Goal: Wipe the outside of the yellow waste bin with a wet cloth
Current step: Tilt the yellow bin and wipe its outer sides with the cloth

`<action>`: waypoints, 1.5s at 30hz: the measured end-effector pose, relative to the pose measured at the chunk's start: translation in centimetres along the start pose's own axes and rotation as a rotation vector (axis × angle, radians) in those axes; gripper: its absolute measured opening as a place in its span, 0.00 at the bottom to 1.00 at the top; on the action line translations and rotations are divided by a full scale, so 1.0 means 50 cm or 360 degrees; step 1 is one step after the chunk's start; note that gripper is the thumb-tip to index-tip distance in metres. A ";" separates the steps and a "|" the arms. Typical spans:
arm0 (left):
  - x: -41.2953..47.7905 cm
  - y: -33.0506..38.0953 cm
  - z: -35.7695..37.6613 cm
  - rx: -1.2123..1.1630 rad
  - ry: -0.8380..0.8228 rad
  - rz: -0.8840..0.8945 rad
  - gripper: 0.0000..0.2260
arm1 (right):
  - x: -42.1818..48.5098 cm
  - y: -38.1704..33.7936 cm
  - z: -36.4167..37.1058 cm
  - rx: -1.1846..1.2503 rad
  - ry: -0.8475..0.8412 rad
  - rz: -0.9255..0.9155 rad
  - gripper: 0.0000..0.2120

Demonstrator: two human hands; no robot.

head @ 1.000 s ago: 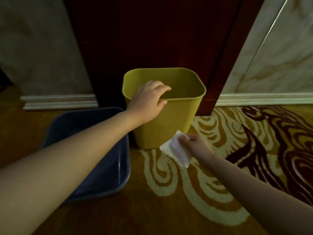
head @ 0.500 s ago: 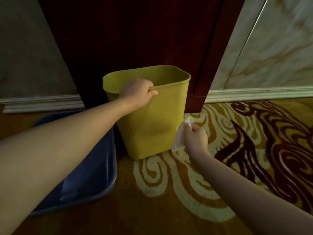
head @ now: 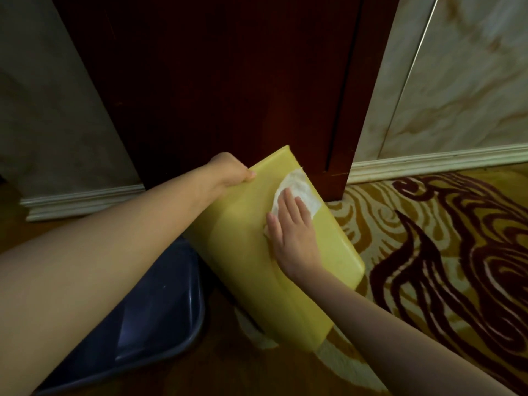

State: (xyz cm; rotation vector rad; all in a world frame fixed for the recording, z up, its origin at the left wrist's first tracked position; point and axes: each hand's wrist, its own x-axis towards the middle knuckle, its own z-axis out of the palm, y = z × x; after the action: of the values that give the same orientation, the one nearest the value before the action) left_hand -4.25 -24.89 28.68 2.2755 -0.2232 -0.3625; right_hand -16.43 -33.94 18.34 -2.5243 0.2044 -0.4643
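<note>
The yellow waste bin is tipped over away from me, its outer side wall facing up and its base end toward me at lower right. My left hand grips the bin's rim at the far end, fingers curled over the edge. My right hand lies flat on the upturned wall, pressing a white cloth against it near the rim. Part of the cloth is hidden under my fingers and palm.
A dark blue plastic basin sits on the floor left of the bin, touching or nearly touching it. A dark wooden door stands right behind. Patterned yellow and maroon carpet spreads to the right; white skirting lines the marble walls.
The bin went from upright to tipped on its side. My left hand kept hold of the rim. My right hand moved the cloth from the bin's lower corner up onto the side wall.
</note>
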 end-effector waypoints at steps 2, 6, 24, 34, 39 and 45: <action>0.000 -0.015 -0.006 -0.0140 -0.0151 -0.0211 0.15 | 0.002 0.024 0.007 -0.0026 -0.0045 -0.0060 0.26; 0.000 -0.038 -0.034 -0.0405 -0.0455 -0.0512 0.07 | 0.006 0.044 0.018 -0.0118 0.0036 -0.0151 0.23; 0.005 -0.044 -0.041 -0.0542 -0.0562 -0.0559 0.09 | -0.130 0.243 -0.012 -0.0211 0.0179 0.0485 0.19; -0.018 -0.033 -0.027 -0.0526 -0.0433 -0.0549 0.08 | -0.026 -0.021 0.011 -0.0039 0.0349 -0.0145 0.16; -0.031 -0.026 -0.021 -0.0492 -0.0378 -0.0542 0.09 | -0.081 0.020 0.032 -0.0288 0.0256 -0.0078 0.20; -0.037 -0.027 -0.014 -0.0481 -0.0342 -0.0509 0.14 | -0.181 0.149 0.017 -0.0411 0.0260 0.0307 0.20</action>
State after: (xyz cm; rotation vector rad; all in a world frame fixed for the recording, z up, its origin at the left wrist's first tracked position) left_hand -5.71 -23.01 28.48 1.9704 0.0860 -0.7564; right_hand -24.87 -37.54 10.98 -2.6799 0.5993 -0.5985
